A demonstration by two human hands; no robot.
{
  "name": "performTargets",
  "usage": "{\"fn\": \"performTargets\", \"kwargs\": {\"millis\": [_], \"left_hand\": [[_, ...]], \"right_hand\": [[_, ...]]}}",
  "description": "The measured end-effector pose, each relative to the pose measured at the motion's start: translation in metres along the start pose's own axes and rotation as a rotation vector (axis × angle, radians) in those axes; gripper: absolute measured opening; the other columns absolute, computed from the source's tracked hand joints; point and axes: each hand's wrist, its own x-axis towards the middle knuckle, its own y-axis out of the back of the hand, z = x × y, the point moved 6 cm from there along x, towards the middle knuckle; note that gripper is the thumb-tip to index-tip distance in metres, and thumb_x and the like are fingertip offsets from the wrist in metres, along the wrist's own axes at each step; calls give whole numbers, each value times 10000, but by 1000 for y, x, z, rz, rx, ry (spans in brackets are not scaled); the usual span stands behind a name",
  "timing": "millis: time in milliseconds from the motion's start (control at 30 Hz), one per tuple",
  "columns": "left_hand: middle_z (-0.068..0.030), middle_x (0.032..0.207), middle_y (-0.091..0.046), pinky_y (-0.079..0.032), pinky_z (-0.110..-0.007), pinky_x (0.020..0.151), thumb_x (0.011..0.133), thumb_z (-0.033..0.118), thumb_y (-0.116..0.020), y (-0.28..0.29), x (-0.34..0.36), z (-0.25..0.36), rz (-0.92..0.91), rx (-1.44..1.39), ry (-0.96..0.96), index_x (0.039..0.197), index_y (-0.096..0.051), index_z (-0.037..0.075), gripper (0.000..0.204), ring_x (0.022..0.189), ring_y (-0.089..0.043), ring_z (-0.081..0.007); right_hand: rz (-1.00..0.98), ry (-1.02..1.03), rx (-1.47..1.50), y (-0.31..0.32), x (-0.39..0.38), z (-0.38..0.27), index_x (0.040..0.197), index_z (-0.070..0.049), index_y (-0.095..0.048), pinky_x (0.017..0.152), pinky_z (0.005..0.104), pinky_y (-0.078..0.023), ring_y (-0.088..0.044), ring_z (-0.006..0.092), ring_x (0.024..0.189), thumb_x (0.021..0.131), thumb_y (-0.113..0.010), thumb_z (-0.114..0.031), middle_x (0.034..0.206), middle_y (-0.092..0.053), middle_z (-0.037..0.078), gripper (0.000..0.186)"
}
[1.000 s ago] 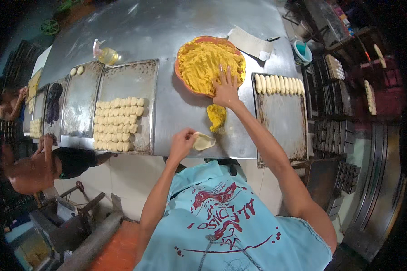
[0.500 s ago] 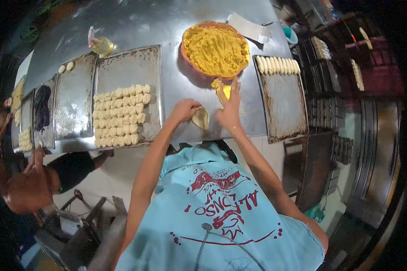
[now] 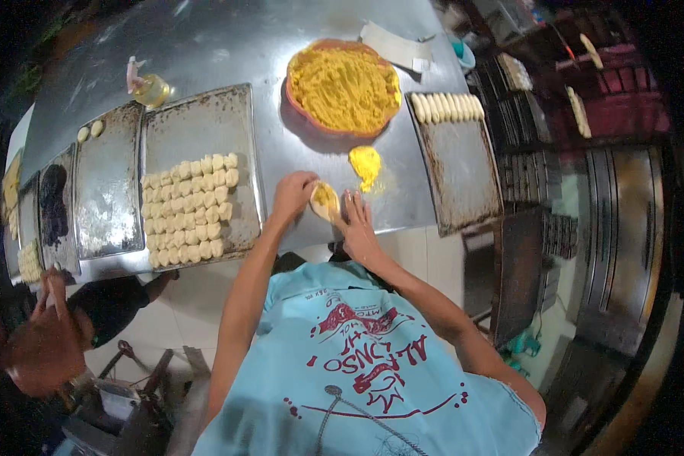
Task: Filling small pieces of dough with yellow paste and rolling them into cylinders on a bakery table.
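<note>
A flat oval piece of dough (image 3: 326,202) with yellow filling on its middle lies on the steel table in front of me. My left hand (image 3: 293,196) has its fingers closed on the dough's left edge. On the other side, my right hand (image 3: 359,229) has its fingers stretched out and apart, the thumb touching the dough's lower right edge. Just beyond the right fingertips sits a small smeared heap of yellow filling (image 3: 365,164). Farther back stands an orange-red basin (image 3: 297,112) heaped with yellow filling.
A tray (image 3: 460,178) at right carries a row of dough sticks (image 3: 448,108). At left, another tray (image 3: 197,125) holds rows of dough pieces (image 3: 186,209), with a spray bottle (image 3: 150,89) behind. A co-worker (image 3: 42,349) is at far left. The table's near edge runs before me.
My right hand has come back from the small filling heap to the dough's right side. Yellow filling now shows on the dough. The left hand stays at its left edge. The whole view has shifted.
</note>
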Motion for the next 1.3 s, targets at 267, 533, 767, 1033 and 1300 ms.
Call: {"fn": "performTargets", "kwargs": {"millis": [267,533,767,1033,1300], "left_hand": [[-135,957,-706,-523,-430,810,878,145,-642,-8,-23,5,174,78,125,986,-729,60,163,891,-669,-346],[-135,972,-701,-525,-409,808,889,141,-643,-11,-27,0,227,94,239,997,-728,65,157,912,-667,-323],[-138,963,-714,-534,-377,800,884,135,-652,-4,-22,-1,123,-58,206,1014,-735,52,175,890,-689,-290],[-124,849,-647,-500,-348,720,881,123,-671,-2,-26,1,164,-281,70,978,-751,48,147,782,-635,-260],[-147,948,-620,-498,-425,805,801,143,-699,-28,-74,59,96,171,-77,993,-752,71,212,935,-607,-337]], "right_hand": [[318,-68,14,120,145,102,1111,-48,-699,1174,663,-142,-81,501,1506,719,-649,-11,1633,-131,275,397],[274,-13,173,113,142,103,867,-13,-718,1184,606,-167,-145,508,1487,741,-645,-50,1579,-269,307,150],[189,50,290,51,42,8,1161,-100,-731,1182,619,-179,-165,511,1488,744,-633,9,1624,-180,279,442],[124,-37,-53,37,34,-9,1433,-92,-507,1149,654,-221,-193,482,1487,785,-617,-52,1614,-278,180,658],[-148,-175,-228,0,-39,-25,1532,-50,-354,1163,672,-169,-152,469,1501,854,-583,-109,1635,-233,156,718]]}}
